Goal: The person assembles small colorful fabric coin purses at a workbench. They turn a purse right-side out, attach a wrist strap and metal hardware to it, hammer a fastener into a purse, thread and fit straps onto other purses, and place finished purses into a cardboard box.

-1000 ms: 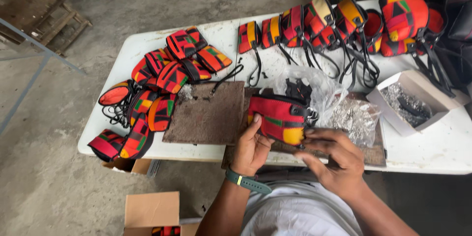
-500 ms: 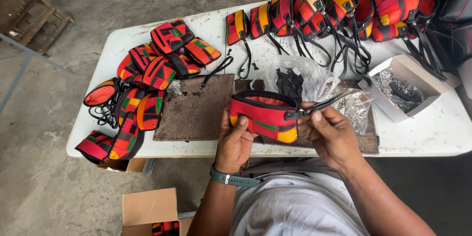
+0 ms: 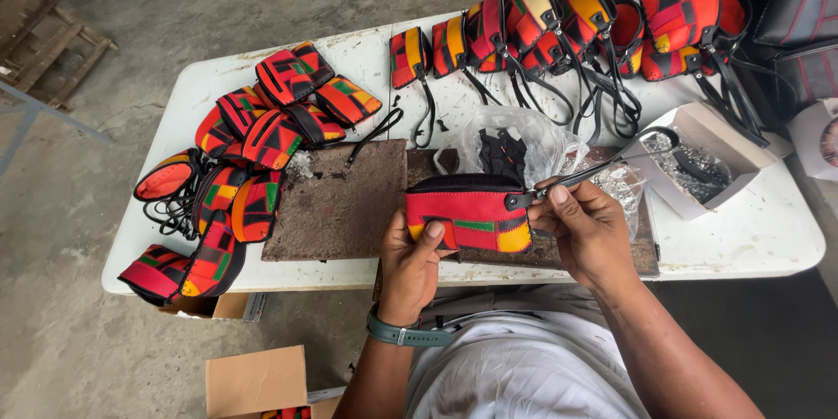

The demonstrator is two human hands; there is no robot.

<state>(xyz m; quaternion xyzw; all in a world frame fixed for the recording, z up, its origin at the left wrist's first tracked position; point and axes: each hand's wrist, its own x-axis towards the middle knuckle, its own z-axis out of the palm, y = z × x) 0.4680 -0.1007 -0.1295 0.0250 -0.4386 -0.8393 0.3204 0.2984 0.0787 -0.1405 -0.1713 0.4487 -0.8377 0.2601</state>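
Here, a red patchwork pouch [image 3: 469, 219] with a black zipper edge was held up just above the near edge of the white table [image 3: 751, 236]. The left hand [image 3: 412, 260] was closed on its lower left corner, with the thumb laid on the front. The right hand [image 3: 587, 231] was pinched shut on a thin metal tool [image 3: 602, 166] at the pouch's right end; where the tool's tip met the zipper could not be made out, because the fingers covered it. The back of the pouch was hidden from view.

Under the pouch, two brown boards [image 3: 340, 201] were laid side by side, the right one mostly covered by the pouch, the hands and a clear plastic bag [image 3: 515, 144]. Dark small parts were seen inside the bag, but their kind could not be told. To the right, an open white box [image 3: 698, 157] with shiny contents was placed near the table's right edge.

A pile of finished pouches [image 3: 253, 135] was gathered at the left, some hanging over the left edge. A row of upright pouches with black straps [image 3: 559, 30] was set along the far edge. Bare table was left only at the near right corner. At the bottom, a cardboard box [image 3: 257, 380] on the floor was cut off by the frame.
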